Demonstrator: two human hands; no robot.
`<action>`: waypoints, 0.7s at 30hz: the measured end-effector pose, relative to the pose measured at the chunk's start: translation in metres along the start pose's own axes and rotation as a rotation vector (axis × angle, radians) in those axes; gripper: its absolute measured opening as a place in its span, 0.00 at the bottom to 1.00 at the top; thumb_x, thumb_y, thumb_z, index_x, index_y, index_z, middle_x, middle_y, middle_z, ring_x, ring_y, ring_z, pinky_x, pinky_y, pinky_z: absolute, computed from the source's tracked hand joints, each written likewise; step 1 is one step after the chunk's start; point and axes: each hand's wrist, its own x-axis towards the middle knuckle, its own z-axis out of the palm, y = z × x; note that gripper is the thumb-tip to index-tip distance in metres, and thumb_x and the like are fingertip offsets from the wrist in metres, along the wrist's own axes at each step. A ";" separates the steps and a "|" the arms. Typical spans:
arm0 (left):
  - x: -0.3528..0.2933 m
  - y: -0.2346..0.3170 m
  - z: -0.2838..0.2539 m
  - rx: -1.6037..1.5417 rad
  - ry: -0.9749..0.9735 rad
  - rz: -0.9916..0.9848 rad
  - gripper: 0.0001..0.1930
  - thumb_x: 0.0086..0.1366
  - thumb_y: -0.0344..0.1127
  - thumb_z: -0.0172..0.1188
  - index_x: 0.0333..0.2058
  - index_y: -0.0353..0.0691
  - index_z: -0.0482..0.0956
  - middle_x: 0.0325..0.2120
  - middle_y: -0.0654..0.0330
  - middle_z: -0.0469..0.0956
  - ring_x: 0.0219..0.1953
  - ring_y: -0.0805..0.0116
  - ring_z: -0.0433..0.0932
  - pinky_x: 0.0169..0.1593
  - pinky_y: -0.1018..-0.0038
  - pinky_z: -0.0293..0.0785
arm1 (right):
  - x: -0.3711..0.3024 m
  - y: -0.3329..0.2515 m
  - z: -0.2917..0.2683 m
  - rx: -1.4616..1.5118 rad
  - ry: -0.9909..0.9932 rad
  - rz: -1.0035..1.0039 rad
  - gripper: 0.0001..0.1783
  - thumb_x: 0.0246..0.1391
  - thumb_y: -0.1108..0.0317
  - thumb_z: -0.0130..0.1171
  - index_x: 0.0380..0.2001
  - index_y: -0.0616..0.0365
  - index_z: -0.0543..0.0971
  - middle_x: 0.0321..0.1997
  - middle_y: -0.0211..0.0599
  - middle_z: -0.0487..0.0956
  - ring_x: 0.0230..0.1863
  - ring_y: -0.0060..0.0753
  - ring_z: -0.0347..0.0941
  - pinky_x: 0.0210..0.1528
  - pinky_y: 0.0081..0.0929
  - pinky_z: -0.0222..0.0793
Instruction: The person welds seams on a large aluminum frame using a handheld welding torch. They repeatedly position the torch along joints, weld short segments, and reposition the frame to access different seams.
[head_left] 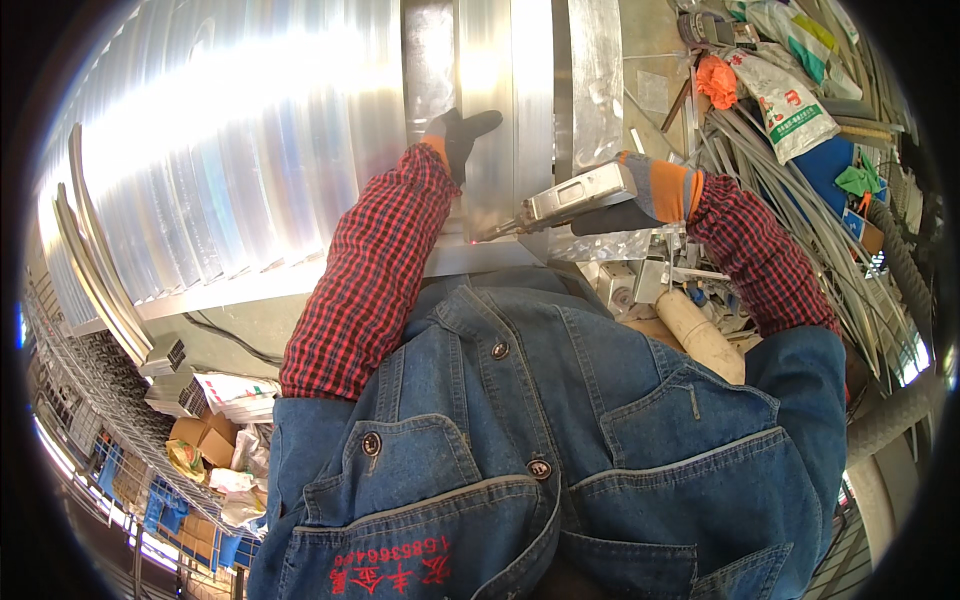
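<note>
Landmark = the flat metal strip (500, 150) running up the middle of the shiny corrugated sheet (230, 150). Left hand (458, 138), dark glove w/ orange cuff, lies flat & spread on the strip. Right hand (640, 195), gloved too, is wrapped tight round a silver hand tool (560, 200); tool's tip touches the strip's lower end, small red glow there. Right of the strip: metal rods (790, 220), printed sacks (790, 95), scrap. Below-left of it: wire racks (110, 400), cardboard boxes (205, 440)

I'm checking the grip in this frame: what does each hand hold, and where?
The right hand grips a silver metal tool at its rear end. The left hand holds nothing; it presses flat on the metal panel.
</note>
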 end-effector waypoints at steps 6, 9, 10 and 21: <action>0.001 -0.001 0.000 -0.059 -0.002 -0.031 0.46 0.62 0.56 0.76 0.67 0.25 0.73 0.64 0.38 0.77 0.62 0.48 0.79 0.63 0.54 0.78 | -0.004 -0.007 -0.007 -0.059 0.012 -0.035 0.23 0.58 0.75 0.67 0.57 0.63 0.78 0.49 0.52 0.85 0.52 0.52 0.85 0.54 0.37 0.78; 0.000 0.000 0.001 -0.109 0.010 -0.046 0.45 0.62 0.56 0.76 0.67 0.26 0.73 0.64 0.38 0.77 0.62 0.48 0.79 0.64 0.54 0.78 | -0.002 -0.001 -0.004 -0.155 0.034 -0.056 0.22 0.58 0.77 0.66 0.56 0.63 0.78 0.49 0.51 0.85 0.52 0.52 0.85 0.54 0.38 0.78; 0.000 0.000 0.001 -0.095 0.013 -0.030 0.45 0.62 0.56 0.76 0.67 0.26 0.73 0.64 0.38 0.77 0.62 0.48 0.79 0.63 0.54 0.78 | 0.001 0.000 -0.003 -0.188 0.043 -0.060 0.21 0.58 0.77 0.66 0.55 0.63 0.79 0.49 0.51 0.85 0.52 0.52 0.85 0.55 0.38 0.78; 0.004 -0.005 -0.005 0.179 -0.041 0.096 0.44 0.66 0.50 0.74 0.73 0.31 0.69 0.69 0.42 0.74 0.70 0.47 0.74 0.67 0.47 0.75 | -0.023 -0.099 -0.055 -0.103 -0.014 -0.163 0.25 0.63 0.66 0.75 0.60 0.62 0.82 0.58 0.46 0.87 0.51 0.34 0.85 0.54 0.35 0.81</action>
